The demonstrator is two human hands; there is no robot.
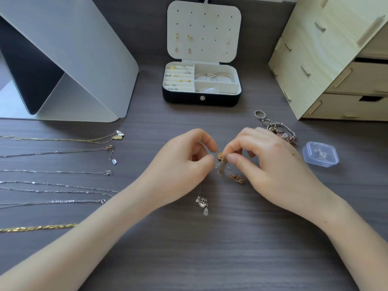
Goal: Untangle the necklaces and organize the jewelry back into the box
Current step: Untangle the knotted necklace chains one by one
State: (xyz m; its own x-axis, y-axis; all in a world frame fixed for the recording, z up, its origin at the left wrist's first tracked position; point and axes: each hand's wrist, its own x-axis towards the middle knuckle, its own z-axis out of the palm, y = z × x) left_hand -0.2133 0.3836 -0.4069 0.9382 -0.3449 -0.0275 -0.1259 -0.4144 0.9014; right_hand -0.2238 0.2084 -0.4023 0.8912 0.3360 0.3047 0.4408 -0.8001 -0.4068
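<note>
Two hands meet at the middle of the dark grey wooden desk point(210, 259), and I steer them from far away. Between them sits a small knot of thin gold and silver chains point(222, 167). My left hand point(184, 162) pinches the knot from the left, thumb and first finger pressed together on it. My right hand point(266, 162) pinches it from the right in the same way. Both hands are just as near, so neither has to reach.

From the pinch the chains run down toward the near edge of the desk. That is the long way of the knot. A little round gold disc point(220, 155) shows at the top, between my fingertips. A brown spotted charm point(237, 178) lies just below my right thumb. One thin strand goes on toward the near edge and ends in a silver charm with a pale drop point(202, 203).

I think the next pull should go sideways, across that line, and slowly so nothing snaps. I cannot tell if the knot is lifted or resting on the desk.

Several straight necklaces point(63, 172) lie in rows by the left edge. The open black jewelry box with a cream inside point(182, 99) waits at the far edge, straight past the knot.
</note>
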